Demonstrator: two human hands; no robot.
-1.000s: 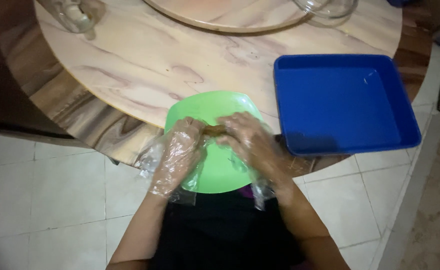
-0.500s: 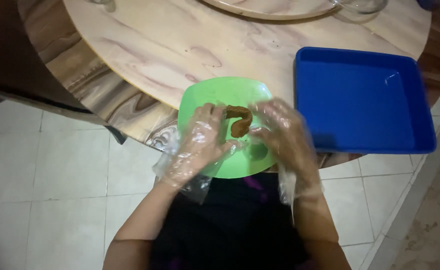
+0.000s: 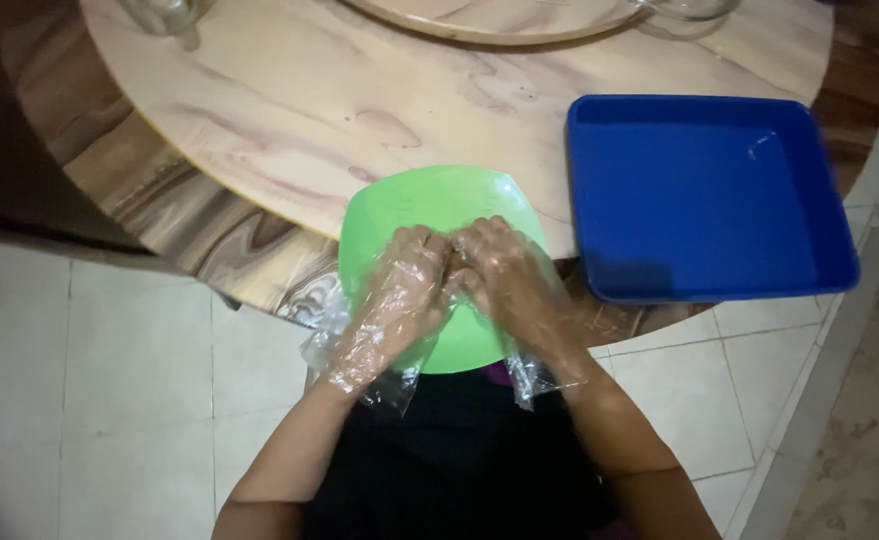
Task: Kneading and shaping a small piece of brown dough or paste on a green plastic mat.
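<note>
Fingertips of left hand (image 3: 400, 290) and right hand (image 3: 505, 275), both in clear plastic gloves, closed together over brown food piece (image 3: 453, 262), now nearly hidden versus half a second before, above green plate (image 3: 430, 200) at near table edge (image 3: 260, 270), blue tray (image 3: 710, 190) right.

Gloved left hand (image 3: 400, 290) and right hand (image 3: 505, 275) meeting over green plate (image 3: 440, 195), blue tray (image 3: 705, 190) beside, round wooden table (image 3: 290, 110)
</note>
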